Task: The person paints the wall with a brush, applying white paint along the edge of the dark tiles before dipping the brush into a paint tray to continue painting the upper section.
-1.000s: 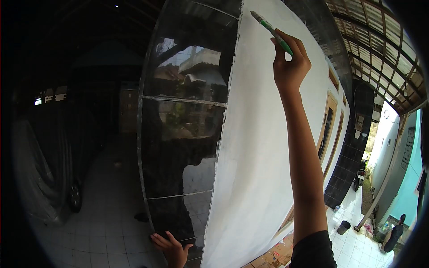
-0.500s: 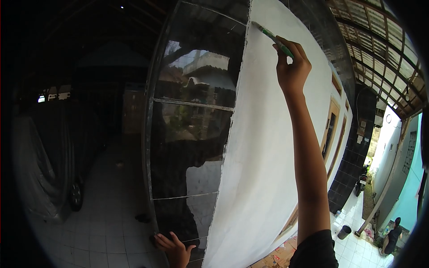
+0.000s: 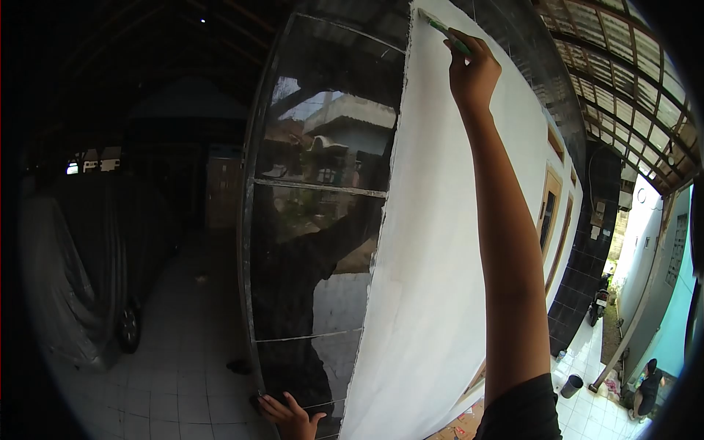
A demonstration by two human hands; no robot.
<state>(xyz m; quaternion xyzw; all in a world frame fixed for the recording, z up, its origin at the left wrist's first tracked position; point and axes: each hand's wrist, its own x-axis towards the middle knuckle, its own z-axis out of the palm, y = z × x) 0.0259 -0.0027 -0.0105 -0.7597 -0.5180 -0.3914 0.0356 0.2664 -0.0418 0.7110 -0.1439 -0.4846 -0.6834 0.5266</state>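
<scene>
Head view shows the right hand (image 3: 473, 70) stretched up high, its fingers closed tight round a thin green-handled paintbrush (image 3: 445, 31). The brush tip touches the tall white painted wall face (image 3: 440, 257) near its top left edge, just beside the shiny black tiled wall face (image 3: 323, 220). The arm goes up so far, I think, because that corner sits high. The brush is held like a pencil, which likely keeps the tip on the white side. Low down, the left hand (image 3: 290, 418) lies on the black tiles with fingers spread and holds nothing; it seems to steady the body. The two hands are far apart. A grey covered car (image 3: 73, 279) stands at the left, and a small black bucket (image 3: 572, 385) sits on the floor at the right.
</scene>
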